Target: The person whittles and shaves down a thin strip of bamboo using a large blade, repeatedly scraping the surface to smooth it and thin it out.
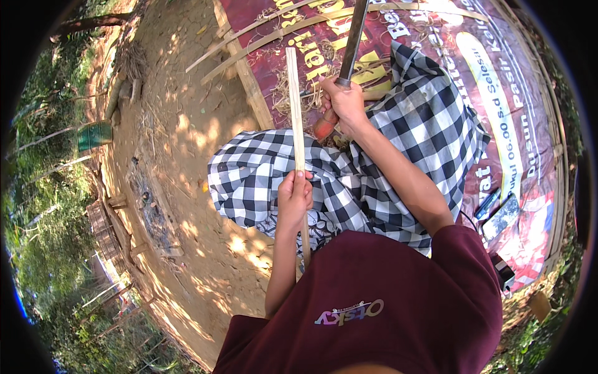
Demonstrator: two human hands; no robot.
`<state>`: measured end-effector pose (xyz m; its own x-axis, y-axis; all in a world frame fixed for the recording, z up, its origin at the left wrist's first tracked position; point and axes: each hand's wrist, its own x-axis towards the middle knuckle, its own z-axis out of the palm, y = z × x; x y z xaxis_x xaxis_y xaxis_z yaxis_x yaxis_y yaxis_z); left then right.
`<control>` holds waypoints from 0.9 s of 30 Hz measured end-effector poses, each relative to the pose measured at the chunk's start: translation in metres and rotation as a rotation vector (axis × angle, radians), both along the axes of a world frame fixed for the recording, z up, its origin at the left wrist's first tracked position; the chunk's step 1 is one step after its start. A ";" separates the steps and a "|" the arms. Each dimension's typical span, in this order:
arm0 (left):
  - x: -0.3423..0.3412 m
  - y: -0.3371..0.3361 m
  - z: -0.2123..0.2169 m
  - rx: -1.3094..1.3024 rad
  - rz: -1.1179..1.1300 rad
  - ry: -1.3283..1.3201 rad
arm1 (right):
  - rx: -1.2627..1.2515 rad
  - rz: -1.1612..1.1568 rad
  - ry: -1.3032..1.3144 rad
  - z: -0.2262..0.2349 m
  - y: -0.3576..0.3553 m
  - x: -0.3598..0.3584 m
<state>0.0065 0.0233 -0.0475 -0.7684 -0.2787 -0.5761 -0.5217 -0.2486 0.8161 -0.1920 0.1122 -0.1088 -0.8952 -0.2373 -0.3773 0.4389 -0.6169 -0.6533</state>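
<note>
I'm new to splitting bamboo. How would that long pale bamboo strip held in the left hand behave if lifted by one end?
The long pale bamboo strip looks thin and narrow, so it is probably light. It stands straight above the left hand with no visible sag, so it is likely fairly stiff, though springy. Being flat, it should not roll; its cut edges may be sharp.

two hands: the left hand [294, 194] grips one bamboo strip [294, 118], the right hand [342, 103] one long knife [350, 47]. beyond the hands lie about three more bamboo slats [249, 31] on one printed banner [498, 75]. right of the right hand sits one phone [500, 217]. far left of the left hand, one green bucket [94, 135].
</note>
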 end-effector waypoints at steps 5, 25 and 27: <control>0.003 -0.016 0.003 0.005 0.032 0.005 | 0.349 0.304 0.132 0.011 0.017 -0.011; 0.015 -0.042 0.043 -0.908 -0.200 -0.044 | 1.156 0.557 1.201 0.020 -0.001 0.036; 0.020 -0.043 0.041 -0.889 -0.199 -0.062 | 1.089 0.557 1.299 0.030 0.002 0.045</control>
